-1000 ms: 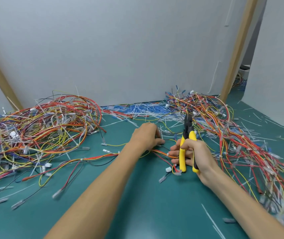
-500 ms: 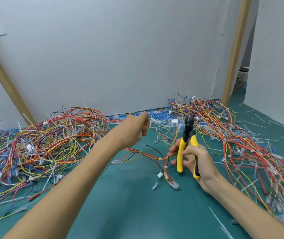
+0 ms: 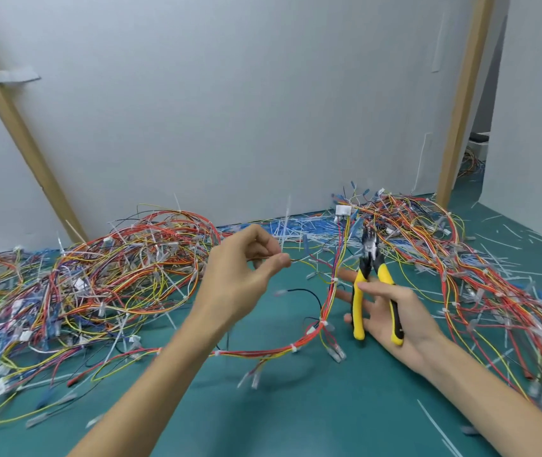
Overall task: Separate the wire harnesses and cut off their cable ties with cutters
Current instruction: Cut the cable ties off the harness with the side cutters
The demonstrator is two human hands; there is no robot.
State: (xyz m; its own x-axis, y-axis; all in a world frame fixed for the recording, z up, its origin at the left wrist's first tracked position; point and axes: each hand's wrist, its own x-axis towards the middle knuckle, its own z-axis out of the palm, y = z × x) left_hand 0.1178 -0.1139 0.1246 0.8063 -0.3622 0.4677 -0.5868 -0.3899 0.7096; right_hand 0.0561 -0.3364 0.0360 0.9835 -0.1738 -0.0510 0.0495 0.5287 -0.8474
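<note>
My left hand [image 3: 244,275] is raised above the green mat and pinches the end of a red, orange and yellow wire harness [image 3: 324,311]. That harness hangs in a loop between my hands, with white cable ties [image 3: 293,348] along it and clear connectors dangling. My right hand [image 3: 391,311] holds yellow-handled cutters [image 3: 373,285] upright, thumb across the handles, jaws pointing up beside the harness. Whether the jaws are open or closed is unclear.
A large tangle of wires [image 3: 98,278] covers the mat on the left, another tangle [image 3: 480,278] on the right. Cut tie scraps [image 3: 282,225] lie along the white back wall. Two wooden posts [image 3: 460,103] lean at the sides. Bare green mat [image 3: 296,407] lies near me.
My left hand rose from the mat and pulled a harness up and leftward. The harness now hangs free. My right hand's fingers loosened around the cutters, which stayed upright.
</note>
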